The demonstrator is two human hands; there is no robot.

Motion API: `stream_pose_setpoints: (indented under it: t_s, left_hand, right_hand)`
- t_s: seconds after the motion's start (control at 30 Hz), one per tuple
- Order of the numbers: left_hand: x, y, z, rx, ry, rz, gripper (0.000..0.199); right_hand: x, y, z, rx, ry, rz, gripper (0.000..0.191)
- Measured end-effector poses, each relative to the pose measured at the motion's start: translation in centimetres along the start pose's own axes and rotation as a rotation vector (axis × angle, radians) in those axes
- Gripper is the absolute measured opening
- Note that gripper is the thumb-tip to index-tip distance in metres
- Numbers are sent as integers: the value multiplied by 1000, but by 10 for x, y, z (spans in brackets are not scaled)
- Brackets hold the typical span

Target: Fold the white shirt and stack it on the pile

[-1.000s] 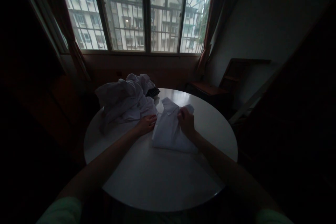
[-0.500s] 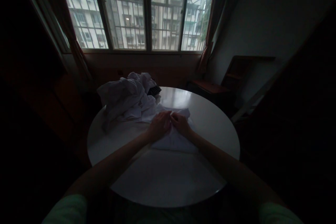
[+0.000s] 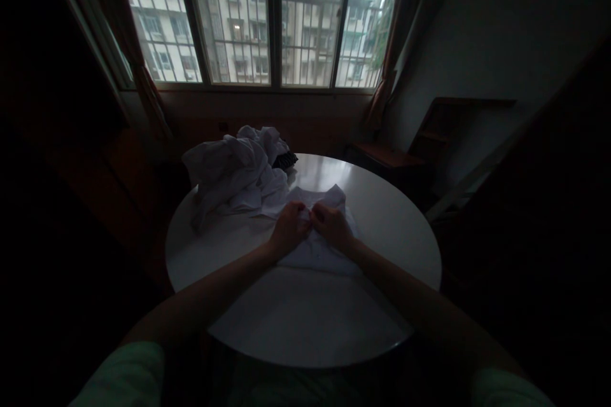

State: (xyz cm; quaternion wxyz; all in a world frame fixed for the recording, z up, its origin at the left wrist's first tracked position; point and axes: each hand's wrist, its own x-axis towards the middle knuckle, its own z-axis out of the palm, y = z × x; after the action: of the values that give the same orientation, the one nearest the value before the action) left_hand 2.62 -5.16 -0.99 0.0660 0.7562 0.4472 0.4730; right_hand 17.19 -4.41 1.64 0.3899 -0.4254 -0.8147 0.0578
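A white shirt [image 3: 317, 259] with a collar lies on the round white table [image 3: 305, 324], its collar end toward the window. My left hand [image 3: 289, 227] pinches the shirt's front near the collar from the left. From the right, my right hand [image 3: 330, 224] grips the same spot, and the fingertips of both hands nearly meet there. Whatever small part lies between the fingers is hidden. Left of the shirt and behind it rises a heap of crumpled white clothes [image 3: 233, 172], touching or close to its left edge.
A dark striped piece of cloth [image 3: 285, 161] pokes out at the right of the heap. Beyond the table are a barred window [image 3: 267, 25] and curtains [image 3: 147, 95]. A wooden chair [image 3: 389, 154] stands at the back right. The room is dim.
The shirt's collar end now stands up more, with its corner raised at the right. My fingers have shifted slightly at the collar. The whole view has tilted a little.
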Motion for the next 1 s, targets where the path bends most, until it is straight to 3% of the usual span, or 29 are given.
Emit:
stream_pose_setpoints:
  t_s: [0.2,0.4,0.67,0.77,0.9,1.0]
  left_hand:
    - [4,-3,0,-3,-63,-31,25]
    - [7,-6,-6,-58,-229,-55,21]
    - [5,-8,-5,-104,-264,-20,30]
    - [5,-7,-5,-64,-281,-15,31]
    - [5,-8,-4,-6,-277,-9,26]
    - [5,-10,-3,38,-276,13,19]
  right_hand:
    - [-1,5,1,-4,-31,-44,19]
    - [0,4,-1,-30,-77,-98,19]
    - [8,12,-6,2,-177,-118,7]
    - [8,14,-8,-72,-177,-183,1]
    - [10,13,-8,-138,-97,-337,5]
    - [11,12,-7,-123,-122,-401,8]
